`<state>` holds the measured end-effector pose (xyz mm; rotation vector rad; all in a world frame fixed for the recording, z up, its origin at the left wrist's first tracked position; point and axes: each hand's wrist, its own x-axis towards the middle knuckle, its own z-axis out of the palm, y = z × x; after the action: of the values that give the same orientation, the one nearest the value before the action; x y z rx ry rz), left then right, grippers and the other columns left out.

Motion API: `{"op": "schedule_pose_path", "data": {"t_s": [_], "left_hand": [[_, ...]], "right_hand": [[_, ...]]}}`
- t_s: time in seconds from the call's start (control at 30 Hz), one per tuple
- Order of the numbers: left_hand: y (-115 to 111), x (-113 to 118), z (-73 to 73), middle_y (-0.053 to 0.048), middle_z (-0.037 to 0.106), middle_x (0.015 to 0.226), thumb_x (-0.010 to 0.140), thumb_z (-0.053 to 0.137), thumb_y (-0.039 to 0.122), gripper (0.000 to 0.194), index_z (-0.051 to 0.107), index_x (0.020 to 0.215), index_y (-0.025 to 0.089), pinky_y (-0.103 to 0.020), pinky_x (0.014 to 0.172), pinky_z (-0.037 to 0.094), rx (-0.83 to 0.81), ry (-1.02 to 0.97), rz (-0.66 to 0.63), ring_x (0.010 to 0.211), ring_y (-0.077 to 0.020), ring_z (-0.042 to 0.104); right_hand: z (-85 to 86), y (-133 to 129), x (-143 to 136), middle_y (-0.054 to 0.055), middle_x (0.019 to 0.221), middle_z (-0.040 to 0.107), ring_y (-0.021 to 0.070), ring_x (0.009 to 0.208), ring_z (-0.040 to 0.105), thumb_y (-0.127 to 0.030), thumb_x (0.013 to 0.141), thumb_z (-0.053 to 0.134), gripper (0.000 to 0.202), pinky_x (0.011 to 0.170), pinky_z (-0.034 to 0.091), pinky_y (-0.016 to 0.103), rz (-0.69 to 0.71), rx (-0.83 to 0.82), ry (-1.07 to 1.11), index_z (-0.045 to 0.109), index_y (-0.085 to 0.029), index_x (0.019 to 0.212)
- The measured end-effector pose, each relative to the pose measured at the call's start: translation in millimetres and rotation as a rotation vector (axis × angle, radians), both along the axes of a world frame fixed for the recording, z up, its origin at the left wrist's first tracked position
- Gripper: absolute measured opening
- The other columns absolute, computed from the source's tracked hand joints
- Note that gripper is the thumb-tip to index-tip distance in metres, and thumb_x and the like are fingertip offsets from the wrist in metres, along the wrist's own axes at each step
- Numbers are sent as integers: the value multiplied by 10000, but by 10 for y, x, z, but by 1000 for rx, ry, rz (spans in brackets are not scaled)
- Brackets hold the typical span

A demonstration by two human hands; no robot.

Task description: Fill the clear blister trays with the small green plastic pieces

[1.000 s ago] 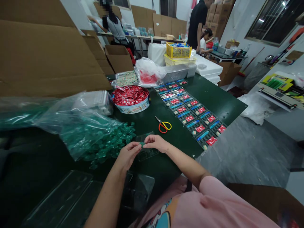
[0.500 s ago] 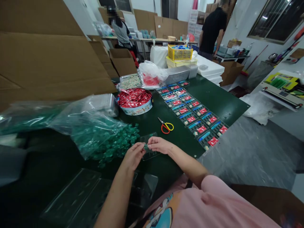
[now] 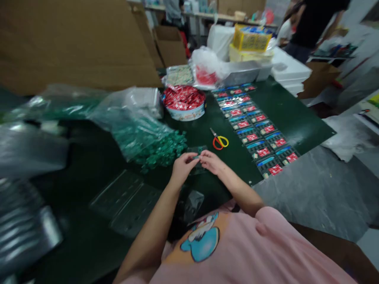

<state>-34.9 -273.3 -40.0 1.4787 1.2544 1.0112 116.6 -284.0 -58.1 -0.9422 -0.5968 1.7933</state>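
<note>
Both hands work near the centre of the frame, above a see-through tray (image 3: 199, 170) on the dark green table (image 3: 308, 128). The left hand (image 3: 182, 169) has thumb and forefinger drawn to a narrow pinch; the right hand (image 3: 213, 162) is likewise narrowed, its fingertips meeting the left's. Between them is a small green piece (image 3: 197, 157), mostly covered by the fingers, so its exact shape and which hand bears the firmer hold cannot be told.

Just left of the hands lies a heap of green pieces (image 3: 162, 152), spilling from a plastic bag (image 3: 130, 118) at left of centre. Scissors (image 3: 215, 135) with one red and one yellow handle lie above the right hand, apart from it. Filled trays (image 3: 263, 152) stand in rows at right of centre, with blue sticks and red packets visible in them. Further see-through trays (image 3: 127, 203) lie at lower left. A round tin (image 3: 187, 114) of red packets stands above centre.

Step in hand, as judged: two-handed fingertip handling of the piece over the tray. The next move, in this inspector's judgement, calls for a light, steady pinch by both hands, with wrists kept off the tray's edge.
</note>
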Motion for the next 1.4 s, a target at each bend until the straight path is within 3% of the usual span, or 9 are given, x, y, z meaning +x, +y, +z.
{"op": "schedule_pose_path", "data": {"t_s": [0.13, 0.3, 0.63, 1.03, 1.2, 1.4], "left_hand": [[83, -20, 47, -69, 681, 958, 756, 679, 337, 251, 744, 932, 171, -294, 769, 478, 161, 132, -17, 829, -169, 610], [189, -68, -60, -79, 696, 937, 806, 641, 263, 239, 742, 982, 136, -291, 763, 481, 140, 214, -14, 814, -165, 622], [140, 38, -428, -84, 695, 971, 858, 613, 205, 204, 741, 1012, 163, -302, 857, 477, 252, 555, -267, 903, -182, 634], [123, 117, -554, -103, 677, 988, 847, 626, 190, 186, 752, 983, 181, -305, 821, 477, 283, 707, -362, 921, -209, 640], [61, 149, -555, -110, 666, 988, 848, 610, 159, 208, 739, 1010, 171, -307, 816, 477, 299, 797, -359, 900, -206, 640], [14, 158, -527, -117, 697, 953, 828, 648, 203, 166, 748, 951, 155, -326, 793, 489, 203, 663, -206, 867, -227, 653]], "right_hand": [[80, 2, 110, -58, 747, 594, 70, 658, 536, -363, 613, 807, 364, 562, 362, 168, -26, 49, -135, 529, -221, 801], [63, 52, 328, 12, 1030, 681, 101, 783, 601, -402, 680, 747, 323, 599, 419, 188, -78, 107, -257, 544, -244, 875], [-220, -51, 510, -7, 890, 684, 77, 680, 579, -363, 634, 761, 322, 558, 380, 169, -187, -12, -245, 568, -231, 856], [-329, -107, 528, -4, 870, 675, 77, 679, 567, -412, 632, 722, 345, 557, 350, 169, -189, 21, -404, 579, -216, 877], [-340, 71, 401, 3, 834, 665, 110, 731, 593, -373, 726, 657, 229, 677, 446, 230, -144, 279, -643, 628, -202, 874], [-160, 607, -51, 42, 967, 696, 168, 901, 628, -160, 795, 569, 209, 903, 461, 340, 153, 655, -964, 702, -208, 950]]}}
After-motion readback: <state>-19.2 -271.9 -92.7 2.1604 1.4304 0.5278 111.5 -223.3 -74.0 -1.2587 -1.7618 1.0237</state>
